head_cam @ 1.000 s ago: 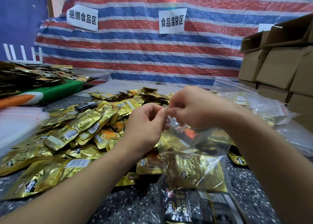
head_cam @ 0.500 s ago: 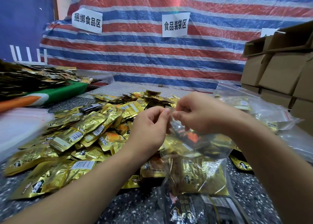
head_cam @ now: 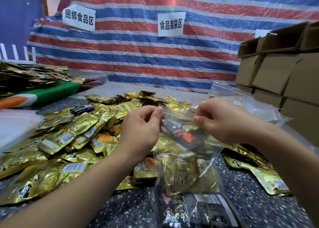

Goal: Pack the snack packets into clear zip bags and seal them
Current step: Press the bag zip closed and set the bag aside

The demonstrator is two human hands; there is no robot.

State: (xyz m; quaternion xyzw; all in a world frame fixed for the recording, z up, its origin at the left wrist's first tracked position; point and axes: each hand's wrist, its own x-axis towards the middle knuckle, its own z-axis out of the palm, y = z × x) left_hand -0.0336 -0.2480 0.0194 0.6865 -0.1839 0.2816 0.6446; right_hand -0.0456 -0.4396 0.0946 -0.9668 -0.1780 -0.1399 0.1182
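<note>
From the head camera I see my left hand (head_cam: 140, 129) and right hand (head_cam: 222, 122) raised above the speckled dark stone table (head_cam: 131, 208), each pinching one end of the top strip of a clear plastic zip bag (head_cam: 186, 160). The left thumb and forefinger clamp the bag's left corner; the right fingers curl round its right corner, so the red-lined seal strip runs taut between my two hands, which sit apart at either end of it. The bag hangs below and between the hands, its lower end resting on the table close to me. Inside it I can make out gold foil snack packets and a few black ones. I cannot tell whether the seal is fully pressed shut.

To the left of the bag, under and beyond my left forearm, lies a broad heap of loose gold foil snack packets (head_cam: 72, 141). More gold packets (head_cam: 269, 179) lie to the right of it. A pile of clear bags (head_cam: 255, 107) sits beyond my right hand, beside stacked brown cardboard boxes (head_cam: 283, 76). A red, white and blue striped tarpaulin (head_cam: 138, 46) with two white paper signs hangs behind.
</note>
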